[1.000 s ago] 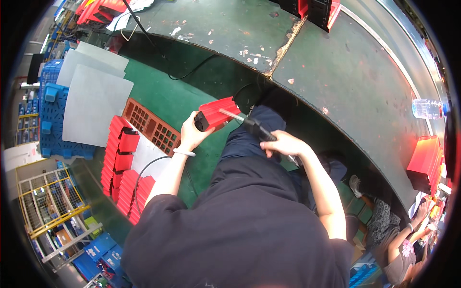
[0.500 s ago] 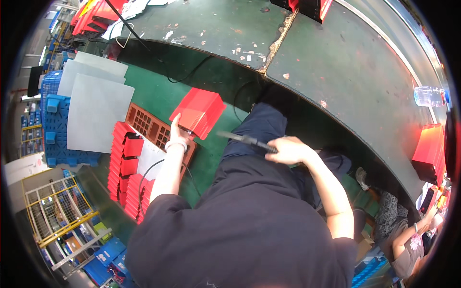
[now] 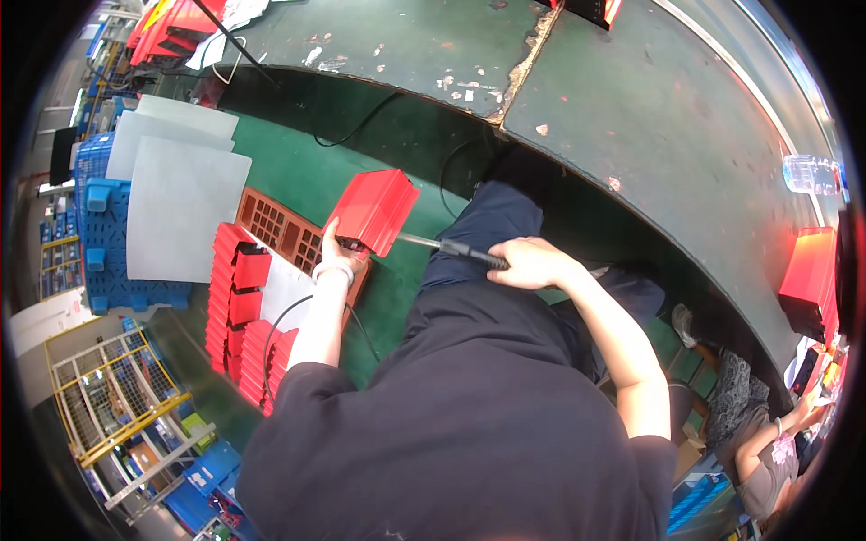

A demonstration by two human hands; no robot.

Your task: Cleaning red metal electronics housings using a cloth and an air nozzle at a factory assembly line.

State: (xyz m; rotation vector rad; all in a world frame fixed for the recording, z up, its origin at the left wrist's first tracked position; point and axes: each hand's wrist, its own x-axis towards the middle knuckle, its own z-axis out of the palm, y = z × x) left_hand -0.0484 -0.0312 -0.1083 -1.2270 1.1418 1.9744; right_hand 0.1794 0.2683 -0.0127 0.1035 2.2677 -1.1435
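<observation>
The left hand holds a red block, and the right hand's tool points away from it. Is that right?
Not quite: the head view shows the tool in the right hand pointing toward the red block, which the left hand does hold.

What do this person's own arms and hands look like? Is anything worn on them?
Both are human. The left hand and right hand wear no gloves. A pale, smooth, rounded band circles the left wrist; none shows on the right. The forearms are uncovered, below short, plain, near-black sleeves. Any finer markings are too small to tell.
</observation>
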